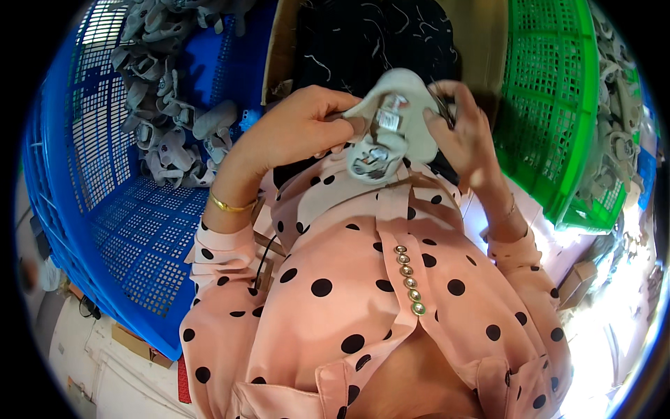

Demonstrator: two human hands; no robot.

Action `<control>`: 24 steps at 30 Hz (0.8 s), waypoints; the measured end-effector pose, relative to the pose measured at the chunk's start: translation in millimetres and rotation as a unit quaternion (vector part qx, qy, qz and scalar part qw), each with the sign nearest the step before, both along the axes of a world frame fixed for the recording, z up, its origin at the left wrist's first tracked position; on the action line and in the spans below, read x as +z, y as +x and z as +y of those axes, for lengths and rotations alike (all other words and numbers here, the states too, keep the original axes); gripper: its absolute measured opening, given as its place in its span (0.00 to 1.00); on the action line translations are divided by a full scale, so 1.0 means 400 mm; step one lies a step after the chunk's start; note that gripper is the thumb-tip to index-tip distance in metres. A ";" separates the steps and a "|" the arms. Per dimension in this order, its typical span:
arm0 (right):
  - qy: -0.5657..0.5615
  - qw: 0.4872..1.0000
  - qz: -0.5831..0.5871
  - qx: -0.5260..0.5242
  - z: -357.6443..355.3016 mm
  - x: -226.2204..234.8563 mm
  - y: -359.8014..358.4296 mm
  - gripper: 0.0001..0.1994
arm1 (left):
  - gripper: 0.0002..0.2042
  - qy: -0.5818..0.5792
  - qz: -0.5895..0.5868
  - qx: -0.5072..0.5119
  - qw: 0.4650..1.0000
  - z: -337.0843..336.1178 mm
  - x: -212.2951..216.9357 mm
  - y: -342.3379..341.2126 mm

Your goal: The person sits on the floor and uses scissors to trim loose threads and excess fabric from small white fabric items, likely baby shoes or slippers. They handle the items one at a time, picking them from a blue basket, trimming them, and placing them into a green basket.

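Note:
A pale grey shoe upper is held up in front of my body, its opening and a white inner label facing me. My left hand is closed, pinching the upper's left edge between thumb and fingers. On the other side my right hand has its fingers curled, with the thumb against the upper's right edge. A thin, dark metal tool shows within the right fingers; the hand mostly hides it, so its kind is unclear. A patterned patch is visible on the upper's lower end.
A blue plastic basket at my left holds several grey shoe uppers. At right stands a green basket, with more uppers beyond it. Loose pale threads lie on black fabric over my lap, beside a cardboard box.

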State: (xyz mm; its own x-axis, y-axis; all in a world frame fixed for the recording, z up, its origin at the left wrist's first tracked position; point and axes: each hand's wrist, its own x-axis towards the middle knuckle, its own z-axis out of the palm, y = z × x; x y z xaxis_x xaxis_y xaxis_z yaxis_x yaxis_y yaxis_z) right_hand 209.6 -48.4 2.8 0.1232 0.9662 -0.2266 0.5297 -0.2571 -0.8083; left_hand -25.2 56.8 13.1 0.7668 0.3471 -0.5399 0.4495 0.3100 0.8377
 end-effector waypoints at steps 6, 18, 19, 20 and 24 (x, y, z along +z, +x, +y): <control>-0.047 0.965 -0.212 0.149 0.048 0.006 0.057 0.13 | 0.15 0.125 0.041 -0.118 0.984 0.034 -0.014 0.059; -0.152 0.980 -0.029 0.125 0.048 -0.014 0.096 0.15 | 0.10 0.647 -0.028 -0.104 0.755 -0.035 -0.026 0.120; -0.155 0.980 -0.008 0.126 0.052 -0.017 0.099 0.16 | 0.14 0.639 -0.028 -0.108 0.761 -0.036 -0.049 0.121; -0.175 0.978 -0.007 0.114 0.052 -0.015 0.097 0.16 | 0.14 0.618 -0.009 -0.122 0.776 -0.042 -0.062 0.126; -0.219 0.972 0.010 0.089 0.044 -0.024 0.093 0.15 | 0.14 0.562 0.041 -0.142 0.814 -0.065 -0.091 0.160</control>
